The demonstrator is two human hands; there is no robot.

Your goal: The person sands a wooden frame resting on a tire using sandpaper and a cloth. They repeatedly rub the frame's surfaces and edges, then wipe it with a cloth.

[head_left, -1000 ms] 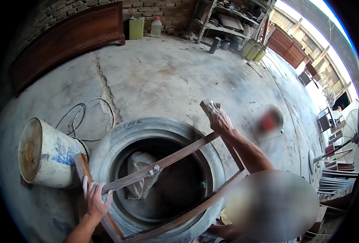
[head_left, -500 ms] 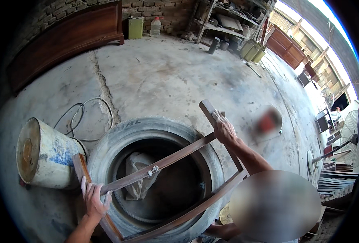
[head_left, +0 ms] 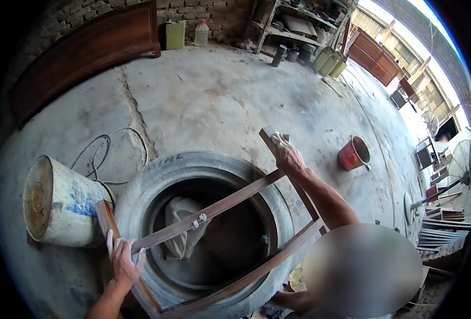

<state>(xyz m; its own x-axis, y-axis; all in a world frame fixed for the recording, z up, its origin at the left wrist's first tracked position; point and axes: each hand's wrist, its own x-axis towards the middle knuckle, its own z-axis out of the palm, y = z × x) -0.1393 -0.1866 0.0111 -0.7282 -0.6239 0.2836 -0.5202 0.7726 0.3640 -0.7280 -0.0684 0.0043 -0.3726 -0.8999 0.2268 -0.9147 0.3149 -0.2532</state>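
Note:
A brown wooden frame of joined bars lies tilted across a large grey tyre. My left hand grips its left bar at the joint with the long crossbar, fingers over the wood and thumb to the right. At the far right corner, my right hand is closed around the upper end of the frame, with pale dust on its fingers. A small pale knotted bit sits on the crossbar. Inside the tyre's opening a whitish plastic bag shows below the bar.
A stained pail lies on its side at left, beside a looped cable. To the right stands a red bucket. Farther off are a wooden panel, green canisters, shelves and a fan. A blurred patch hides the lower right.
The whole view has shifted slightly. Both hands keep their hold on the wooden frame, which stays in nearly the same place on the tyre.

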